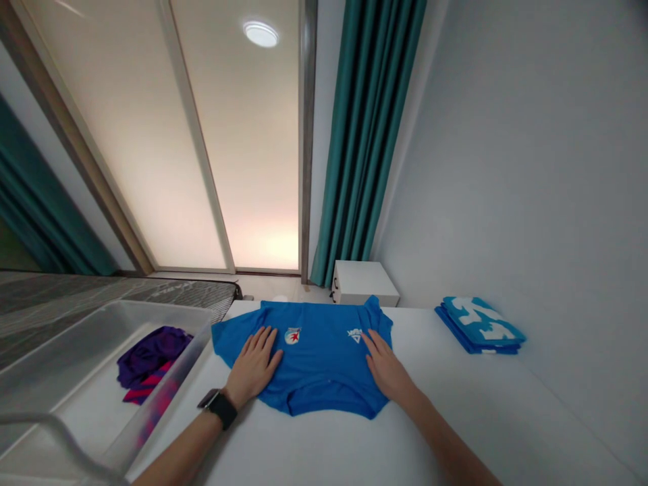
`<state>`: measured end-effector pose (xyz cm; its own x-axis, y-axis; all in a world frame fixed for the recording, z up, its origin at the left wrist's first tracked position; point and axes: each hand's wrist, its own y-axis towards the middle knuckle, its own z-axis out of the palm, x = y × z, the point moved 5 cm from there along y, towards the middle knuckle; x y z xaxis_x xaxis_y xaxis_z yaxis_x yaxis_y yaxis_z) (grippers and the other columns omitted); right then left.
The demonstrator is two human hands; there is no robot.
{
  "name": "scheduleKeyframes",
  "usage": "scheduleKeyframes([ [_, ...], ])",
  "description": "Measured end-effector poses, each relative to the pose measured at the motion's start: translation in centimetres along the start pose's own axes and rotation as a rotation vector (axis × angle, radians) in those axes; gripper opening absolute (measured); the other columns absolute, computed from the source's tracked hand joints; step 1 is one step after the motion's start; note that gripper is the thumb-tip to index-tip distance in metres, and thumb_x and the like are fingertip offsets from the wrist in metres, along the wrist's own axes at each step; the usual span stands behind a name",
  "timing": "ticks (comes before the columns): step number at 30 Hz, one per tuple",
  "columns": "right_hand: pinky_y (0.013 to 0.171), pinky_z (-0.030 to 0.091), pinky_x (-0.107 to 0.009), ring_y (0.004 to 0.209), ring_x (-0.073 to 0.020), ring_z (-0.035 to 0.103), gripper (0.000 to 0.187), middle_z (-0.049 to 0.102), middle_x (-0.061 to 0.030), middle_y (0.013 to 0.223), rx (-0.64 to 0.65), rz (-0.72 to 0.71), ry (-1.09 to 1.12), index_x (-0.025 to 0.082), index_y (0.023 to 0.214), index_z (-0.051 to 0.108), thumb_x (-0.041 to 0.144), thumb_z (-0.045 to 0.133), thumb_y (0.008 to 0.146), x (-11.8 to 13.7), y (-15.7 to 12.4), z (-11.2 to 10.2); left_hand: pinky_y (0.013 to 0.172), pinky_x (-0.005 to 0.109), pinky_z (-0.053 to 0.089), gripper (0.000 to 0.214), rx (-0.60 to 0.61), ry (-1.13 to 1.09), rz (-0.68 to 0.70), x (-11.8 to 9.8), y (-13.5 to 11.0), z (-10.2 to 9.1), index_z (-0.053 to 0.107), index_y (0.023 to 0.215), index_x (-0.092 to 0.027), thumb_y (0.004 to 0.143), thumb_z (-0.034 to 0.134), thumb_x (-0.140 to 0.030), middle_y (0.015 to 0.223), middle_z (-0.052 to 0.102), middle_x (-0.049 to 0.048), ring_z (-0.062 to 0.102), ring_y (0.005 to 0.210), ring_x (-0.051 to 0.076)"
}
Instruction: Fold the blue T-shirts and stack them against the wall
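- In the head view, the blue sports jersey (314,358) lies spread flat on a white work surface (486,412), a crest and a small logo facing up.
- Our left hand (253,364) rests on the near-left part of the jersey, open, palm down, fingers spread, with nothing pinched.
- Our right hand (387,370) rests on the near-right part, also open and flat, its fingers angled inward and gripping no cloth.
- Neither hand closes at all; we are pressing, not holding.
- Flat palms and spread fingers seem the right touch here: we spread pressure over the fabric and avoid dragging creases into it.
- The near edge looks slightly wavy, so we judge that light, even strokes outward from our palms would suit it best.
- Left of the jersey, a translucent plastic bin (162,312) holds a crumpled purple garment (152,354) with pink stripes.
- Right of the jersey, a folded blue-and-white garment stack (480,325) sits on the same surface.
- Beyond the jersey stands a white bedside cabinet (365,283), beside a teal curtain (367,135).
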<state>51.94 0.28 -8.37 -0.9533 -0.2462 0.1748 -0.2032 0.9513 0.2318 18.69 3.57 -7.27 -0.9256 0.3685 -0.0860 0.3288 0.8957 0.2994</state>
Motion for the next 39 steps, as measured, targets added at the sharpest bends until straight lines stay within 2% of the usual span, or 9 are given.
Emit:
scheduleKeyframes([
  [5,0.114,0.026,-0.048,0.143,-0.0291,0.029,0.061,0.034,-0.0176,0.153,-0.011,0.179,-0.103,0.012,0.150,0.033,0.043,0.033,0.097,-1.1,-1.6,1.6,0.115,0.051,0.027,0.057,0.021,0.087,-0.138,1.5,0.9,0.1,0.048,0.141,-0.011,0.095,0.041,-0.044,0.149,0.044,0.0162,0.032,0.142,0.032],
  [7,0.113,0.024,-0.049,0.142,-0.0303,0.030,0.064,0.034,-0.0179,0.153,0.007,0.256,-0.151,0.013,0.150,0.032,0.046,0.034,0.096,-1.9,-2.6,1.0,0.115,0.050,0.026,0.058,0.008,0.077,-0.080,0.3,1.3,0.0,0.048,0.142,-0.010,0.095,0.041,-0.044,0.149,0.042,0.0170,0.031,0.142,0.031],
  [11,0.109,0.026,-0.054,0.141,-0.0338,0.031,0.065,0.035,-0.0186,0.152,0.035,0.399,-0.231,0.015,0.149,0.035,0.050,0.034,0.095,-4.1,-5.0,-0.3,0.117,0.046,0.025,0.053,0.017,-0.019,0.235,-4.6,1.5,0.5,0.044,0.145,-0.023,0.097,0.039,-0.046,0.152,0.041,0.0084,0.033,0.142,0.026],
  [15,0.105,0.028,-0.058,0.138,-0.0358,0.035,0.065,0.038,-0.0195,0.151,0.033,0.475,-0.267,0.017,0.149,0.035,0.052,0.032,0.094,-5.4,-7.0,-1.2,0.113,0.054,0.027,0.056,0.046,-0.031,0.185,-6.3,1.4,0.9,0.044,0.145,-0.027,0.095,0.041,-0.053,0.152,0.041,0.0082,0.032,0.142,0.033],
  [19,0.103,0.029,-0.058,0.124,-0.0375,0.048,0.063,0.051,-0.0215,0.138,0.025,0.400,-0.325,0.017,0.146,0.041,0.051,0.039,0.093,-3.4,-6.6,-2.4,0.110,0.058,0.028,0.060,0.057,0.006,0.085,-4.5,0.3,0.4,0.045,0.145,-0.026,0.093,0.042,-0.055,0.152,0.041,0.0102,0.031,0.141,0.037],
  [24,0.099,0.035,-0.053,0.111,-0.0340,0.055,0.051,0.063,-0.0172,0.120,0.025,0.156,-0.264,0.019,0.138,0.053,0.043,0.045,0.094,1.7,-3.5,-2.9,0.105,0.061,0.032,0.062,0.034,0.082,-0.005,-2.0,-2.5,-1.2,0.049,0.142,-0.021,0.091,0.044,-0.055,0.148,0.045,0.0162,0.036,0.137,0.042],
  [30,0.113,0.027,-0.044,0.139,-0.0261,0.033,0.049,0.042,-0.0120,0.150,0.010,-0.140,-0.054,0.020,0.143,0.045,0.036,0.040,0.097,5.2,0.2,-0.8,0.112,0.052,0.029,0.053,0.038,0.086,0.061,-2.8,-1.6,-2.1,0.053,0.138,-0.020,0.096,0.040,-0.048,0.138,0.056,0.0149,0.047,0.131,0.032],
  [33,0.116,0.020,-0.048,0.144,-0.0252,0.026,0.054,0.034,-0.0114,0.155,0.066,-0.073,-0.023,0.021,0.148,0.038,0.043,0.036,0.099,4.1,1.4,0.4,0.114,0.047,0.029,0.053,0.017,0.018,0.111,-3.3,0.2,-1.3,0.046,0.143,-0.022,0.097,0.040,-0.046,0.148,0.046,0.0109,0.039,0.138,0.028],
  [39,0.113,0.007,-0.065,0.147,-0.0311,0.014,0.060,0.024,-0.0092,0.159,0.132,0.155,-0.075,0.026,0.151,0.032,0.054,0.032,0.097,1.3,0.7,0.5,0.114,0.054,0.025,0.054,0.025,0.000,0.038,-3.0,1.4,0.6,0.047,0.143,-0.023,0.096,0.041,-0.049,0.151,0.042,0.0107,0.033,0.141,0.032],
])
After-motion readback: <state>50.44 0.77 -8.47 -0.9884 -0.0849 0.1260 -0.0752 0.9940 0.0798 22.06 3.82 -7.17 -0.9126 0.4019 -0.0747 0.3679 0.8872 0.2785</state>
